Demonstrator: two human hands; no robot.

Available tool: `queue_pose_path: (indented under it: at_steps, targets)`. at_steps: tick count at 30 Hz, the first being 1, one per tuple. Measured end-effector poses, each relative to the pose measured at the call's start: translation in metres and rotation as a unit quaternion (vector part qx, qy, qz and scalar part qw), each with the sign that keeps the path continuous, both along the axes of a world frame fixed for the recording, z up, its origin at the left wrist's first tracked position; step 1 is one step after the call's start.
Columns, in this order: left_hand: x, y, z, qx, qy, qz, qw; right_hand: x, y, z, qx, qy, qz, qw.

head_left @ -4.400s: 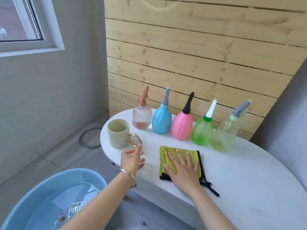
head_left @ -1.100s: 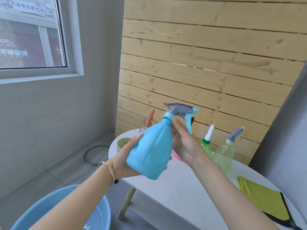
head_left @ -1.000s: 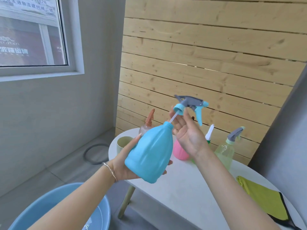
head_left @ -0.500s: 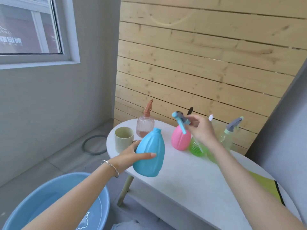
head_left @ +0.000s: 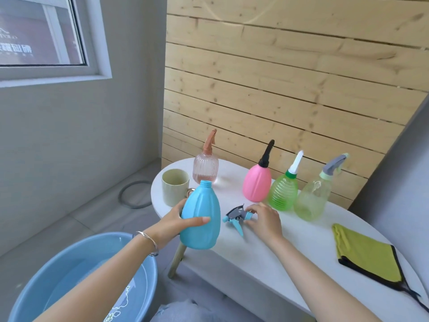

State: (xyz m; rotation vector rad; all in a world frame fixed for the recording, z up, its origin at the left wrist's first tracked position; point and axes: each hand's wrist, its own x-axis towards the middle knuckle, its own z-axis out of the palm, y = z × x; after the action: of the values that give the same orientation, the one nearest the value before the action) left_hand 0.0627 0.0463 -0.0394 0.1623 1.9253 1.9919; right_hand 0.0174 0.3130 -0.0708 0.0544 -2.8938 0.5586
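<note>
My left hand grips the body of a light blue spray bottle, held upright just over the front left edge of the white table. The bottle's neck is open, with no head on it. Its grey and blue spray head lies on the table right of the bottle. My right hand rests there with curled fingers holding the head's cap end.
A beige cup stands at the table's left end. Behind it are a clear pink bottle, a pink bottle, a green bottle and a pale green bottle. A yellow cloth lies right. A blue basin of water sits on the floor.
The spray head has come off the blue bottle. My right hand carried it down to the table, and my left hand lowered the bottle toward the table's edge.
</note>
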Motion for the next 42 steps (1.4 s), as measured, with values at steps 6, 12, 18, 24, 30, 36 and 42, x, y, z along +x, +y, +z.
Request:
queue_pose_path:
  at_steps: [6, 12, 18, 24, 30, 36, 42]
  targets:
    - [0.0, -0.006, -0.005, -0.001, 0.004, 0.016, 1.0, 0.002, 0.001, 0.0, 0.022, -0.019, 0.01, 1.0]
    - [0.006, -0.018, -0.002, 0.005, 0.023, 0.035, 0.999, 0.005, -0.033, 0.029, -0.166, -0.039, 0.039, 0.985]
    - [0.033, -0.048, 0.004, -0.013, 0.04, 0.072, 0.997, -0.011, -0.114, 0.036, -0.401, -0.14, 0.043, 0.904]
    - [0.06, -0.114, 0.004, -0.038, 0.036, 0.15, 0.987, -0.026, -0.151, 0.009, -0.462, -0.12, 0.025, 0.878]
    - [0.079, -0.188, -0.011, -0.075, 0.033, 0.26, 0.962, -0.021, -0.186, 0.026, -0.496, -0.076, 0.107, 0.859]
    - [0.098, -0.261, -0.055, -0.098, 0.028, 0.386, 0.917, -0.024, -0.281, 0.022, -0.471, -0.122, 0.208, 0.849]
    - [0.087, -0.302, -0.126, -0.06, -0.001, 0.456, 0.888, -0.027, -0.355, -0.081, -0.315, -0.191, 0.272, 0.889]
